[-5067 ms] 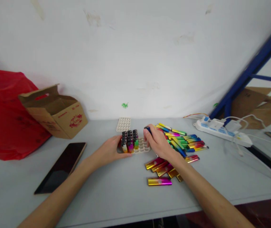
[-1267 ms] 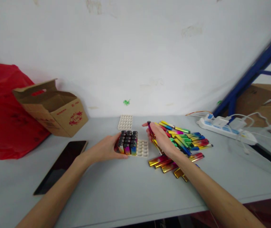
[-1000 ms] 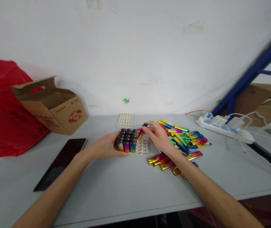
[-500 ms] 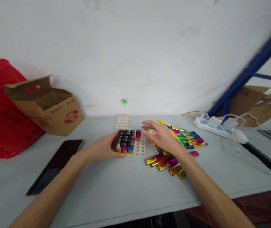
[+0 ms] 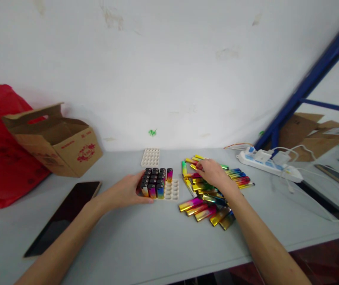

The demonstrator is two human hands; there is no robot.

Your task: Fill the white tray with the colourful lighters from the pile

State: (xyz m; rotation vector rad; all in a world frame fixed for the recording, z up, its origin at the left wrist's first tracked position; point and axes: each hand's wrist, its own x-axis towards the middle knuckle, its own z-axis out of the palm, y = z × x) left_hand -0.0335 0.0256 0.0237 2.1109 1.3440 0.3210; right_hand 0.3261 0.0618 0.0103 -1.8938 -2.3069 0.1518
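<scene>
White, with rows of pockets, a tray (image 5: 175, 190) lies on the grey surface (image 5: 145, 247), near the middle of the view; the clock here is centred on it, with 12 o'clock toward the wall (image 5: 169, 79). Upright lighters (image 5: 152, 192), black-topped and metallic-coloured, stand packed together at its 9 o'clock end. One more lighter (image 5: 170, 174) stands beside them at the far edge, while the rest of the pockets toward 3 o'clock show.

Of the two hands, the left hand (image 5: 128, 190) is curved partly closed from 9 o'clock, clasping the loaded end of the tray, thumb along the near side and fingers mostly hidden. At 3 o'clock the right hand (image 5: 213, 173) has its fingers bent down into a loose pile of lighters (image 5: 203, 186); whether it has hold of one cannot be told. At 4 o'clock, several of that pile fan out side by side.

A second white tray (image 5: 150, 157) lies near 12 o'clock, before the wall. A dark-screened tablet (image 5: 64, 217) lies at 8 o'clock. Farther off, an open cardboard box (image 5: 76, 154) stands at 10 o'clock, touching a red bag (image 5: 0, 154). Toward 2 o'clock are a white power strip (image 5: 272, 166) with plugs and a blue frame (image 5: 298, 93).
</scene>
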